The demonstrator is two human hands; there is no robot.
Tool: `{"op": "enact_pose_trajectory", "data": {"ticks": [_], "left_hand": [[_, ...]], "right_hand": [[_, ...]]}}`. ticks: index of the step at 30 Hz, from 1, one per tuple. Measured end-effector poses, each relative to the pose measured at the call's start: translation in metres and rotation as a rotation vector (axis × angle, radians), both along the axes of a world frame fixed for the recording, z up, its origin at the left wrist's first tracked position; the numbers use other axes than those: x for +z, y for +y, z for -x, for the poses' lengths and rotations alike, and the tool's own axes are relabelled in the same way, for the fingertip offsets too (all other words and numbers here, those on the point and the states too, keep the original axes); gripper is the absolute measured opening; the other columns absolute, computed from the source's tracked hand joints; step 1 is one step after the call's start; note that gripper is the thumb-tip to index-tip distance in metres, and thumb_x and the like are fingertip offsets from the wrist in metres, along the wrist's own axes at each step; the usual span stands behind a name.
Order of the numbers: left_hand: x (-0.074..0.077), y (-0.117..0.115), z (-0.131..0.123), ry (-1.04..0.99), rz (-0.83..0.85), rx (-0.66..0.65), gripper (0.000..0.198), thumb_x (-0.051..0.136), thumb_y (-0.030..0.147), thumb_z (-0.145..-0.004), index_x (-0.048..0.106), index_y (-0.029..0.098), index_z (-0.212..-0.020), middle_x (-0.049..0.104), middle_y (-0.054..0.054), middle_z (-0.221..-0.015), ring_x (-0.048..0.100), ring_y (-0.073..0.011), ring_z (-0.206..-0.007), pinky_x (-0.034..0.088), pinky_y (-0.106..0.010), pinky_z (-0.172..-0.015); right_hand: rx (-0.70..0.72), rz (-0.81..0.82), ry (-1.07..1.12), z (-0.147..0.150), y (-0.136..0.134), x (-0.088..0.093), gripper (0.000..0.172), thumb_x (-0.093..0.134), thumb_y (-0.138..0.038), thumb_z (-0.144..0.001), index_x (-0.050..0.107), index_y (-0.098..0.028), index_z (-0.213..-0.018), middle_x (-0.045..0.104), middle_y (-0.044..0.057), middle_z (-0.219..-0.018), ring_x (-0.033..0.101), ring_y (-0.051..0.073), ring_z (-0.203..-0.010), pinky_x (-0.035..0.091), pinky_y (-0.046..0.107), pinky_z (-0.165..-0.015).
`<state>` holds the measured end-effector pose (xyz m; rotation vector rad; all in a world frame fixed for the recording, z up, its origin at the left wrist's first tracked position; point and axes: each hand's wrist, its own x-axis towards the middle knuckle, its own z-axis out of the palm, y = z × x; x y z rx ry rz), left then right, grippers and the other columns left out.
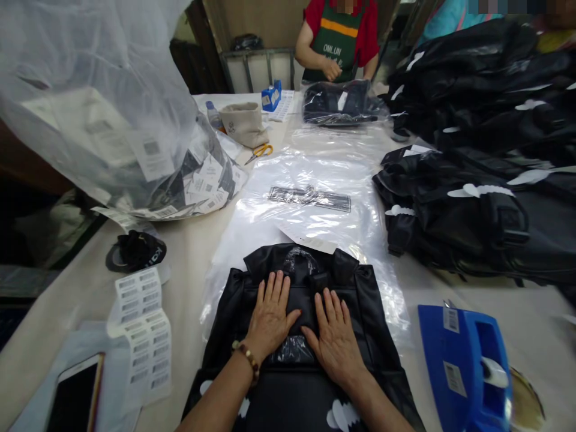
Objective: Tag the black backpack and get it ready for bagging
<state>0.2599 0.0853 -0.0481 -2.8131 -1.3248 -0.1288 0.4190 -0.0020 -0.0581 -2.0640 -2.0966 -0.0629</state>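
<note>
A black backpack (283, 390) lies flat in front of me, its top flap pointing away. My left hand (270, 315) rests on its upper part with the fingers stretched out, a beaded bracelet at the wrist. Beside it, my right hand (335, 336) presses flat on the same bag, fingers spread. Neither hand grips anything. White foam pieces (344, 414) show on the bag near my right forearm. A white tag or paper (310, 240) sticks out beyond the bag's top edge. Under and past the bag lie clear plastic bags (310, 174) with printed text.
At right stand a blue tape dispenser (450, 366) and piled black backpacks (468, 210). Barcode label sheets (144, 336), a phone (74, 396) and a large plastic sack of tags (112, 126) are at left. Scissors (260, 153) lie farther back. A co-worker (339, 42) stands across the table.
</note>
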Motion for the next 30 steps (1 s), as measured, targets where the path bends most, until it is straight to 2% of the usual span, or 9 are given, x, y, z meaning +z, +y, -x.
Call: {"op": "enact_pose_trajectory", "data": {"ticks": [6, 9, 11, 13, 16, 22, 25, 27, 30], "left_hand": [[0.039, 0.021, -0.009, 0.006, 0.109, -0.012, 0.049, 0.047, 0.038, -0.09, 0.048, 0.007, -0.128, 0.044, -0.018, -0.137, 0.04, -0.0321, -0.127, 0.039, -0.048, -0.101], [0.057, 0.045, -0.03, 0.02, 0.158, 0.042, 0.028, 0.047, 0.031, -0.091, 0.065, 0.011, -0.097, 0.066, -0.016, -0.103, 0.06, -0.0294, -0.099, 0.048, -0.041, -0.083], [0.06, 0.062, -0.045, -0.014, 0.136, 0.108, 0.024, 0.046, 0.026, -0.09, 0.063, 0.012, -0.081, 0.065, -0.013, -0.079, 0.062, -0.0262, -0.079, 0.048, -0.036, -0.071], [0.054, 0.076, -0.057, -0.071, 0.088, 0.191, 0.022, 0.045, 0.024, -0.09, 0.059, 0.012, -0.08, 0.062, -0.011, -0.071, 0.06, -0.0252, -0.072, 0.047, -0.035, -0.068], [0.036, 0.086, -0.064, -0.182, 0.017, 0.272, 0.022, 0.041, 0.023, -0.093, 0.058, 0.011, -0.086, 0.061, -0.012, -0.079, 0.058, -0.0252, -0.077, 0.046, -0.036, -0.07], [0.004, 0.083, -0.062, -0.356, -0.092, 0.228, 0.033, 0.039, 0.029, -0.095, 0.055, 0.006, -0.112, 0.058, -0.018, -0.115, 0.048, -0.0307, -0.116, 0.039, -0.046, -0.098], [-0.001, 0.084, -0.063, -0.393, -0.124, 0.206, 0.04, 0.039, 0.031, -0.095, 0.053, 0.001, -0.117, 0.057, -0.021, -0.119, 0.046, -0.0328, -0.119, 0.035, -0.051, -0.102], [-0.002, 0.086, -0.064, -0.383, -0.104, 0.206, 0.041, 0.04, 0.031, -0.094, 0.053, 0.001, -0.117, 0.057, -0.02, -0.119, 0.048, -0.0323, -0.117, 0.036, -0.05, -0.103], [-0.002, 0.088, -0.065, -0.359, -0.069, 0.233, 0.041, 0.04, 0.031, -0.094, 0.052, 0.002, -0.12, 0.057, -0.018, -0.121, 0.047, -0.0318, -0.118, 0.035, -0.05, -0.104]], "right_hand": [[0.011, -0.021, -0.052, -0.001, 0.0, 0.002, 0.069, 0.037, -0.058, -0.09, 0.038, -0.008, -0.137, 0.031, 0.02, -0.145, 0.025, 0.032, -0.135, 0.026, 0.047, -0.106], [0.014, -0.052, -0.079, 0.0, 0.001, 0.003, 0.067, 0.037, -0.057, -0.09, 0.038, -0.008, -0.136, 0.033, 0.02, -0.144, 0.026, 0.032, -0.135, 0.026, 0.046, -0.106], [0.019, -0.074, -0.111, 0.0, 0.001, 0.004, 0.067, 0.037, -0.057, -0.09, 0.039, -0.008, -0.135, 0.035, 0.02, -0.143, 0.028, 0.032, -0.134, 0.026, 0.046, -0.106], [0.024, -0.091, -0.151, -0.001, 0.001, 0.005, 0.067, 0.038, -0.057, -0.09, 0.039, -0.008, -0.135, 0.036, 0.02, -0.142, 0.031, 0.032, -0.132, 0.026, 0.046, -0.105], [0.023, -0.104, -0.199, -0.002, 0.002, 0.005, 0.071, 0.039, -0.059, -0.089, 0.036, -0.008, -0.137, 0.038, 0.019, -0.141, 0.034, 0.032, -0.131, 0.028, 0.044, -0.104], [0.048, -0.111, -0.247, -0.003, 0.004, 0.002, 0.072, 0.043, -0.06, -0.086, 0.041, -0.006, -0.134, 0.043, 0.021, -0.137, 0.042, 0.034, -0.125, 0.038, 0.046, -0.097], [0.122, -0.159, -0.223, -0.01, 0.01, 0.015, 0.063, 0.036, -0.056, -0.089, 0.054, -0.005, -0.121, 0.053, 0.021, -0.127, 0.055, 0.032, -0.113, 0.049, 0.041, -0.084], [0.18, -0.158, -0.123, -0.022, 0.021, 0.031, 0.051, 0.034, -0.053, -0.092, 0.063, -0.014, -0.109, 0.063, 0.014, -0.115, 0.063, 0.023, -0.099, 0.053, 0.032, -0.074], [0.096, -0.145, 0.069, -0.048, 0.052, 0.052, 0.036, 0.037, -0.044, -0.094, 0.063, -0.022, -0.106, 0.066, 0.006, -0.106, 0.063, 0.017, -0.092, 0.053, 0.027, -0.076]]}}
